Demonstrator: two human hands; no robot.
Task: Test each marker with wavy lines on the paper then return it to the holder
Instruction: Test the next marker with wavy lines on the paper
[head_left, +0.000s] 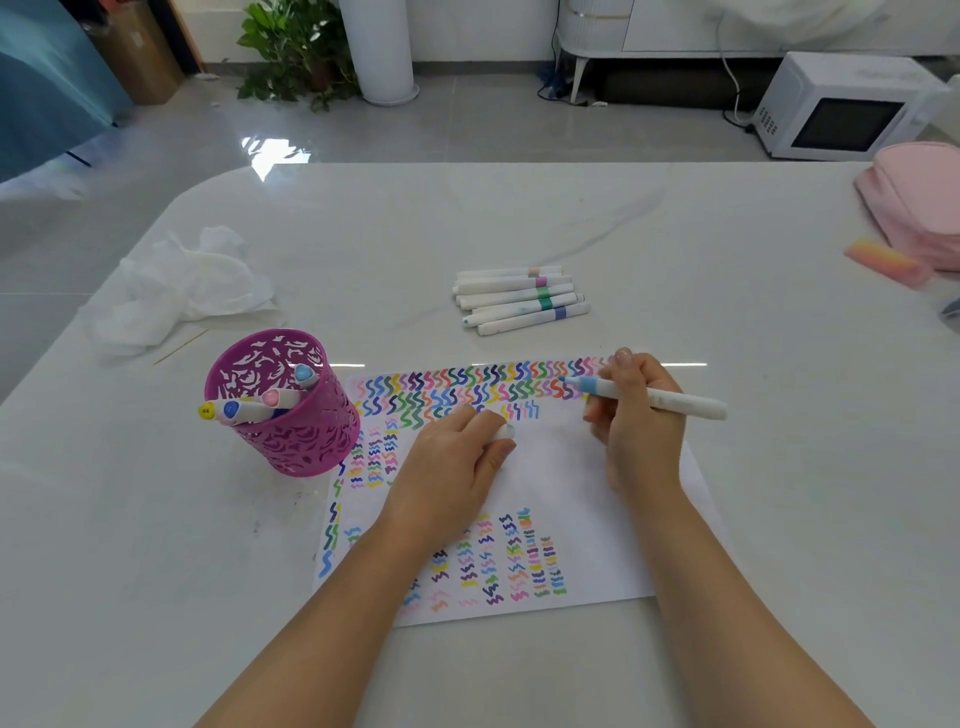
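A white paper (561, 467) covered with many coloured wavy lines lies in front of me. My right hand (636, 415) grips a white marker with a light blue band (675, 401), uncapped, its tip pointing left just over the upper rows of lines. My left hand (452, 467) rests on the paper, fingers closed around a small white marker cap (506, 431). A magenta cut-out holder (283, 405) stands at the paper's left edge with several markers in it. Several capped white markers (519, 299) lie in a pile beyond the paper.
Crumpled white tissue (182, 288) and a thin wooden stick (179, 346) lie at the far left of the white table (779, 519). A pink pouch (919, 208) and an orange-pink eraser-like block (885, 262) sit at the right edge.
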